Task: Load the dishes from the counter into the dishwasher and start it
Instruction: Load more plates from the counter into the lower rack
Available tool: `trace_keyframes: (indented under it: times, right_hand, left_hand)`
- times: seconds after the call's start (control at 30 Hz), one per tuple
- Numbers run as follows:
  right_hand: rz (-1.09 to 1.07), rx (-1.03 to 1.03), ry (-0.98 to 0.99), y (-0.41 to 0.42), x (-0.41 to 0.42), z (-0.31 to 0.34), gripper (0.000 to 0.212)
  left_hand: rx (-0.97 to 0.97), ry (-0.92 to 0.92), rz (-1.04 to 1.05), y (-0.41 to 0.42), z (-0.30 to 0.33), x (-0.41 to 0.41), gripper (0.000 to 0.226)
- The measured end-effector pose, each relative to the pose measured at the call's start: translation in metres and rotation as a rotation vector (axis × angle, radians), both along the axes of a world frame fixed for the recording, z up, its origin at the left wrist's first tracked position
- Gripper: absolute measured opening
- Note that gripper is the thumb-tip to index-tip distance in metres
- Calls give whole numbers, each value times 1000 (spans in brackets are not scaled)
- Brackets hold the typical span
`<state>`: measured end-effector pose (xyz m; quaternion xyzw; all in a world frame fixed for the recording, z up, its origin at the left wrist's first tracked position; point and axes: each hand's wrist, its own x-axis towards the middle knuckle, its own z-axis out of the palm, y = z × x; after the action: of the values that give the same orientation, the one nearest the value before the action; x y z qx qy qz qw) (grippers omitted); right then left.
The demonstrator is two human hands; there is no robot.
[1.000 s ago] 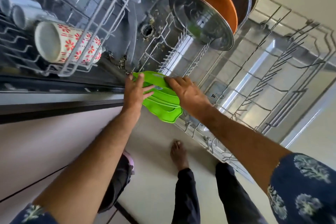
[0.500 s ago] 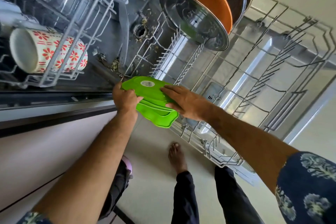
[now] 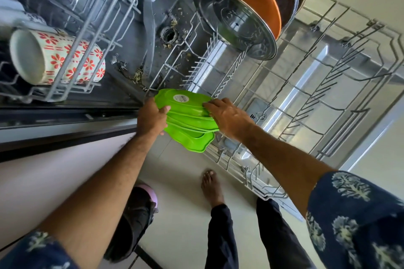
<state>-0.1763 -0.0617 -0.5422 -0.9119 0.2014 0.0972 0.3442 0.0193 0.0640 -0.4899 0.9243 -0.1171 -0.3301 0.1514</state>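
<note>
The stack of green plates sits slightly higher above the lower rack than before, left hand gripping one edge, right hand apparently pinching the top plate.

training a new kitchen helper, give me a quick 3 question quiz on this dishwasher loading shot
1. True or false: both hands are on the stack of green plates.
2. Which dish stands nearest the front in the lower rack? A) orange plate B) steel plate C) dark pan
3. Fill in: the floral mug lies on its ____ in the upper rack.

Key: 1 true, the left hand and right hand each grip an end. 2 B, the steel plate. 3 side.
</note>
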Motion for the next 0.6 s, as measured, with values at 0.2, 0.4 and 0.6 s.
trace_keyframes:
  times: [0.2,0.4,0.6]
  right_hand:
    - [-5,59,-15,0,-10,14,51]
    - [29,5,108,5,-39,76,62]
    - [177,-70,138,28,-57,204,79]
  left_hand:
    - [104,-221,-282,0,21,-22,53]
    - [268,-487,-927,31,84,-63,63]
    - [307,-481,-975,75,204,-118,76]
